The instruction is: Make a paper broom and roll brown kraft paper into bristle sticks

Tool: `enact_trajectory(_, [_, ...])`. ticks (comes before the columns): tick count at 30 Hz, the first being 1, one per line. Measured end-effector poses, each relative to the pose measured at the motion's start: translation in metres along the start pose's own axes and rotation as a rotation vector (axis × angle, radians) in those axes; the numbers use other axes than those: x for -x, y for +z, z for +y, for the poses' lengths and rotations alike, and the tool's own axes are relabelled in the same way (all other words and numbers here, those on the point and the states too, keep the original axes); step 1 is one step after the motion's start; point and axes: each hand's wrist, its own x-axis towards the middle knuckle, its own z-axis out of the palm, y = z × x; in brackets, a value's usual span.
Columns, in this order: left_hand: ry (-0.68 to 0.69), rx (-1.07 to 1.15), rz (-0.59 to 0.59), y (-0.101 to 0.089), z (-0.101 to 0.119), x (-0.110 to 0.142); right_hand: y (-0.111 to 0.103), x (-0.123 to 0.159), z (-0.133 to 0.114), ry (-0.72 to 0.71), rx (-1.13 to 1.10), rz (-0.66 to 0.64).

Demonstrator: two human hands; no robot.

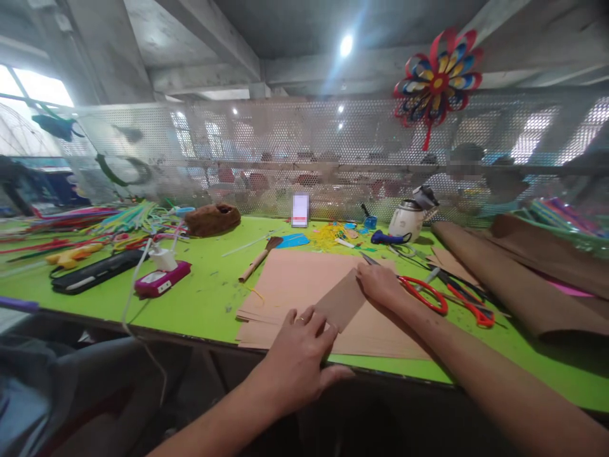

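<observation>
A small brown paper strip (343, 301) lies on a stack of tan paper sheets (295, 279) on the green table (209, 298). My left hand (299, 352) rests on the strip's near end, fingers curled and pressing it down; a ring shows on one finger. My right hand (378, 282) pinches the strip's far corner. Red-handled scissors (423, 293) lie just right of my right hand.
A second pair of red scissors (473, 310) and brown paper rolls (514, 279) lie at the right. A brush (261, 257), a pink device (162, 280), a black case (95, 271), coloured sticks (95, 222) and a white glue pot (406, 219) stand around. A mesh screen (304, 152) backs the table.
</observation>
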Motion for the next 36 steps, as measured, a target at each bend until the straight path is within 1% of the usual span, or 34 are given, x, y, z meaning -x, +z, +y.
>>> enact_trajectory(13, [0.016,-0.046,-0.036,-0.007,0.002,0.005,-0.004,0.003,-0.003,-0.005,-0.047,0.008])
enact_trajectory(19, [-0.005,0.007,-0.022,0.0,0.0,0.011,-0.003,0.003,-0.004,0.002,-0.092,0.017])
enact_trajectory(24, [-0.006,0.036,-0.011,0.01,-0.004,0.014,0.002,0.0,-0.003,0.018,-0.164,0.063])
enact_trajectory(27, [0.001,0.008,-0.014,0.019,-0.01,0.013,0.006,-0.002,0.0,0.032,-0.243,0.119])
enact_trajectory(30, [0.04,-0.052,0.002,0.033,-0.022,0.01,0.007,-0.003,0.004,0.035,-0.358,0.211])
enact_trajectory(33, [0.098,-0.087,0.093,0.046,-0.033,0.008,0.004,-0.003,0.008,0.016,-0.489,0.323])
enact_trajectory(35, [0.101,-0.068,0.099,0.045,-0.036,0.007,-0.002,-0.003,0.01,-0.002,-0.567,0.4])
enact_trajectory(36, [0.09,-0.037,0.099,0.041,-0.036,0.006,-0.005,-0.002,0.011,-0.013,-0.601,0.436])
